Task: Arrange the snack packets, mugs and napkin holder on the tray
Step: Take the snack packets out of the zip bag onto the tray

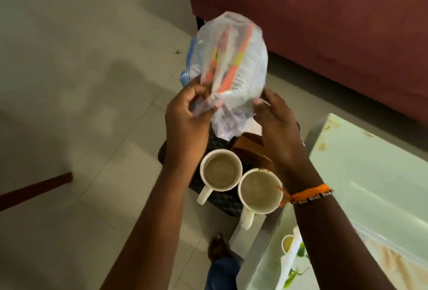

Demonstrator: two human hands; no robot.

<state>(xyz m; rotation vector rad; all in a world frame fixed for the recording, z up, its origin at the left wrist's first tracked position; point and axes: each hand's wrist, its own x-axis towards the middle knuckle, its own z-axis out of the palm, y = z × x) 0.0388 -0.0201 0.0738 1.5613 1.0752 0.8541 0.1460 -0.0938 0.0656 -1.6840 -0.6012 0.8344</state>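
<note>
Dark tray (222,201) mostly under mugs (221,169)

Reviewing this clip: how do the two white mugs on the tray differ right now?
The left mug sits farther from the camera; the right mug sits nearer, by the glass table. The left mug is fully in view; the right mug's rim is partly hidden by the right wrist. Both are upright on the dark tray, handles toward the camera.
</note>
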